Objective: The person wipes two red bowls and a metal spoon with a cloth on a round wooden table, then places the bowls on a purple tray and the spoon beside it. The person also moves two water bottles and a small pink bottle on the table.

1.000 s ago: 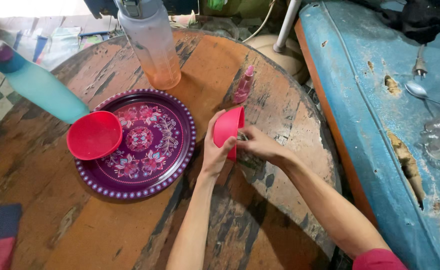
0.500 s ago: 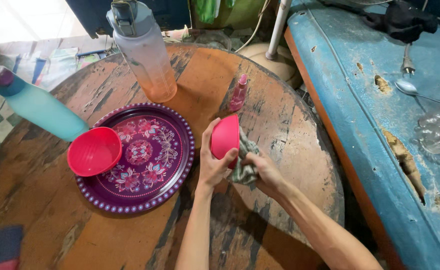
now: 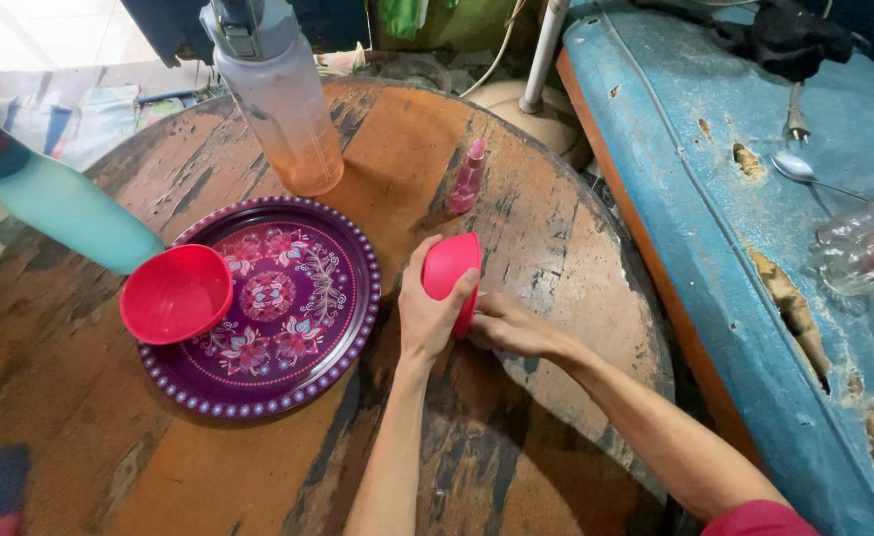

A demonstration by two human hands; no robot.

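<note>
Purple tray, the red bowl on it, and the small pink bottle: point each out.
purple tray (image 3: 303, 328), head view, on its bare patterned centre
red bowl (image 3: 174, 295), head view, on its inner hollow
small pink bottle (image 3: 468, 179), head view, on its body

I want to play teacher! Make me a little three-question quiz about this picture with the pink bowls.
1. True or false: the left hand holds a pink bowl tipped on its side.
2. Where does the other pink bowl sit?
A. on the blue bench
B. on the edge of the purple tray
C. under the table
3. Fill in the gap: the small pink bottle stands on the round wooden ____.

Key
1. True; the right hand is just behind the bowl, by its open side.
2. B
3. table
</note>
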